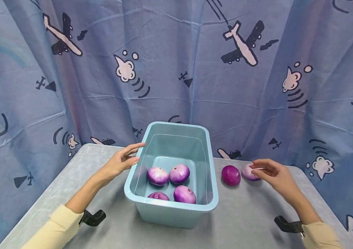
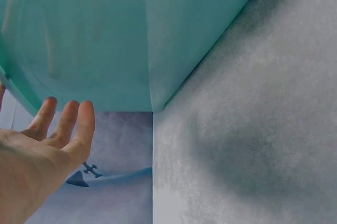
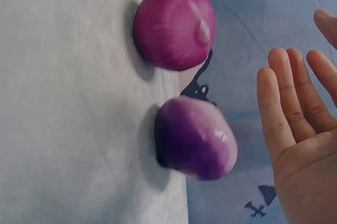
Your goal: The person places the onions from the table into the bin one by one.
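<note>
A light blue plastic bin (image 1: 176,207) stands on the table with several purple onions (image 1: 180,174) lying on its floor. My left hand (image 1: 121,162) is at the bin's left rim, fingers extended and parted; whether they touch it I cannot tell. In the left wrist view, that hand (image 2: 50,147) is beside the bin's outer wall (image 2: 100,39). Right of the bin, a deep magenta onion (image 1: 230,175) lies beside a paler purple onion (image 1: 249,172). My right hand (image 1: 273,174) hovers by the paler onion (image 3: 196,138), fingers loosely bent, with a gap visible in the right wrist view.
The grey table (image 1: 238,221) extends around the bin. Directly behind its far edge hangs a blue curtain (image 1: 170,69) printed with planes and clouds. A black strap (image 1: 93,218) is on the left wrist, another strap (image 1: 288,224) on the right.
</note>
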{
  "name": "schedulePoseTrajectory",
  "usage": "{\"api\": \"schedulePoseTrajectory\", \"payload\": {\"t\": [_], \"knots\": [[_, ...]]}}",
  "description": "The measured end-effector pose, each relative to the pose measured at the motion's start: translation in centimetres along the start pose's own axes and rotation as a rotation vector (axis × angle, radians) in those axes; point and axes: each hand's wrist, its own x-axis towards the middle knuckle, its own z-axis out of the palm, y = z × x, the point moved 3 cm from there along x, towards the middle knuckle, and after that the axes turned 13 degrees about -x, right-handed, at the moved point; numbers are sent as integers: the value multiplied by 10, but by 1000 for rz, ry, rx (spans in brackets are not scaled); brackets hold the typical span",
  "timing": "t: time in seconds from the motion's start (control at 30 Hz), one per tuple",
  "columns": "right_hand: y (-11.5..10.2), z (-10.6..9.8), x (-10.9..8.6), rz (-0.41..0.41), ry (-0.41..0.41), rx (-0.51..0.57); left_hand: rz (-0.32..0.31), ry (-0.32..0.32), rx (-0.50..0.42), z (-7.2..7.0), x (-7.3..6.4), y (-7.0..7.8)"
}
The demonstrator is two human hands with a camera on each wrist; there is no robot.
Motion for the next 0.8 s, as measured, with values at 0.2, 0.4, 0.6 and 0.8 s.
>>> {"api": "schedulePoseTrajectory", "payload": {"t": [0.2,0.4,0.6,0.8], "knots": [[15,-4,-2,5,14,-26,3,-3,1,0,0,0],[25,-9,-6,45,25,-59,6,-5,-5,-1,0,-1],[42,-15,-10,54,45,-79,8,-6,-9,0,-1,-1],[61,-17,-13,89,78,-107,14,-11,-17,0,0,-1]]}}
